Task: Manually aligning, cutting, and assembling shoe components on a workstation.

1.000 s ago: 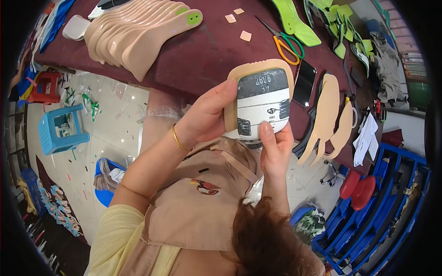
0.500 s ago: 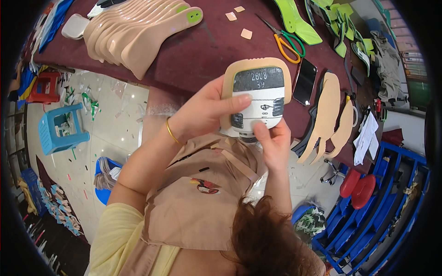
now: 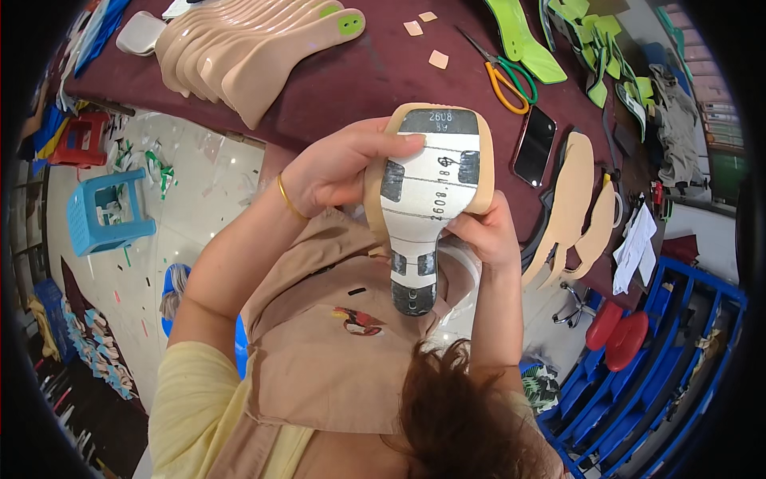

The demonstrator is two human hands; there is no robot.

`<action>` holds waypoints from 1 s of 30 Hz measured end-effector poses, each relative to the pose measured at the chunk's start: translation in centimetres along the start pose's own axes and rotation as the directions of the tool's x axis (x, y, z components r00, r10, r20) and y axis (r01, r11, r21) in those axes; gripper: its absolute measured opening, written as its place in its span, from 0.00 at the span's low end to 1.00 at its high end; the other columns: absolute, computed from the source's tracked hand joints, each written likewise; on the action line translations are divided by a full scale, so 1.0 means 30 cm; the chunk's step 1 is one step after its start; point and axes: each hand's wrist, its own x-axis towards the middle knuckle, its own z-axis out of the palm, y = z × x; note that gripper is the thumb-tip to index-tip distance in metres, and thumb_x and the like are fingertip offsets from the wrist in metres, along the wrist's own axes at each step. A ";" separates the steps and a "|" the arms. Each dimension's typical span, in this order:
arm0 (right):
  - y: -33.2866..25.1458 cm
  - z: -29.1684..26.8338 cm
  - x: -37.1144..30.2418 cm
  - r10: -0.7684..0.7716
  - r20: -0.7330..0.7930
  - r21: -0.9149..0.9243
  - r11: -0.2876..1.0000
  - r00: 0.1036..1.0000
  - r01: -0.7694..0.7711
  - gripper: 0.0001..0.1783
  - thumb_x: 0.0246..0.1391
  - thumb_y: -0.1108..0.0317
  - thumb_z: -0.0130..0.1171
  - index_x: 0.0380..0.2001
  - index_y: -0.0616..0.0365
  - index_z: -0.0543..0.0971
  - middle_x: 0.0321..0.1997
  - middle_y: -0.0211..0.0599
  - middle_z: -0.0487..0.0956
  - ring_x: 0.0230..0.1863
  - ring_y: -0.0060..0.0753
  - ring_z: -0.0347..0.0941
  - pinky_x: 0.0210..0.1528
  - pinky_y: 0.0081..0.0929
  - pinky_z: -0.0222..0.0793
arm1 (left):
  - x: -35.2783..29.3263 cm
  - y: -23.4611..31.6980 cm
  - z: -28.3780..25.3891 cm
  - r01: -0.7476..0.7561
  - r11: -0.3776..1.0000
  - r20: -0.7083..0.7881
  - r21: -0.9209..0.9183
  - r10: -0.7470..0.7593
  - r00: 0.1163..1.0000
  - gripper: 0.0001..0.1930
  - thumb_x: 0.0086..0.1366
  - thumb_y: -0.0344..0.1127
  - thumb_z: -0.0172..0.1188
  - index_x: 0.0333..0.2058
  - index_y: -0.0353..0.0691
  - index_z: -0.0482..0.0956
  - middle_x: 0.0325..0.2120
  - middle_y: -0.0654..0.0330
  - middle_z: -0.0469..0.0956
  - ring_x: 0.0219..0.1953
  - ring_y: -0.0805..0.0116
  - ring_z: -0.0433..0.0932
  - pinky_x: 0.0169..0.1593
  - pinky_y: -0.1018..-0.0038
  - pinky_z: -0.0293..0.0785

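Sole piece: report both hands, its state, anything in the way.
Left hand grips left edge, thumb over face. Right hand grips lower right edge. Sole piece, marked side up. Nothing blocking; scissors, phone apart.

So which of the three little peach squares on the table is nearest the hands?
The lowest square in the picture, lying alone, nearest the left hand. The topmost square and the middle square lie close together, farther away.

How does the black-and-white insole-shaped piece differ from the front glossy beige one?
The black-and-white insole-shaped piece has black patches; the glossy beige piece has a green one. The black-and-white piece is in the left hand and right hand; the beige piece is on the maroon table. Both narrow from one wide end.
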 end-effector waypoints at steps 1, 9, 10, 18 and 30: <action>0.005 -0.001 0.002 0.011 0.002 0.023 1.000 1.000 -0.011 0.14 0.50 0.82 0.54 0.42 0.68 0.78 0.42 0.34 0.80 0.44 0.22 0.74 0.46 0.23 0.70 | 0.001 0.001 -0.002 0.006 1.000 -0.003 0.005 -0.006 1.000 0.23 0.64 0.34 0.55 0.55 0.30 0.64 0.46 0.55 0.74 0.46 0.71 0.76 0.47 0.77 0.77; -0.002 0.023 -0.020 0.048 -0.049 0.198 0.979 0.998 -0.038 0.15 0.49 0.79 0.59 0.43 0.67 0.77 0.42 0.36 0.80 0.43 0.23 0.74 0.46 0.23 0.71 | 0.013 0.028 0.023 0.047 0.998 -0.034 0.048 -0.045 0.998 0.20 0.63 0.31 0.56 0.53 0.32 0.67 0.45 0.56 0.75 0.45 0.70 0.77 0.47 0.75 0.75; -0.010 0.045 -0.016 0.044 -0.052 0.231 0.972 0.998 -0.031 0.16 0.48 0.78 0.60 0.43 0.67 0.77 0.42 0.36 0.80 0.43 0.23 0.74 0.47 0.23 0.71 | 0.014 0.033 0.025 0.055 0.997 -0.030 0.049 -0.053 0.998 0.20 0.63 0.30 0.56 0.52 0.32 0.67 0.45 0.56 0.75 0.47 0.67 0.76 0.52 0.70 0.74; 0.007 0.069 0.032 -0.042 -0.481 0.217 0.962 0.876 0.165 0.28 0.54 0.67 0.60 0.55 0.67 0.66 0.53 0.44 0.74 0.52 0.34 0.73 0.54 0.30 0.70 | 0.017 -0.083 -0.016 -0.037 0.968 -0.117 0.248 0.068 0.991 0.23 0.68 0.46 0.51 0.51 0.31 0.70 0.44 0.59 0.76 0.43 0.75 0.76 0.47 0.76 0.73; -0.005 -0.009 0.051 -0.049 -0.439 0.317 0.926 0.897 0.206 0.32 0.56 0.59 0.58 0.58 0.64 0.62 0.55 0.42 0.73 0.53 0.37 0.72 0.54 0.36 0.70 | -0.054 -0.118 -0.004 -0.058 0.853 -0.224 0.519 0.201 0.954 0.12 0.59 0.32 0.63 0.39 0.30 0.80 0.32 0.61 0.80 0.33 0.78 0.76 0.37 0.79 0.73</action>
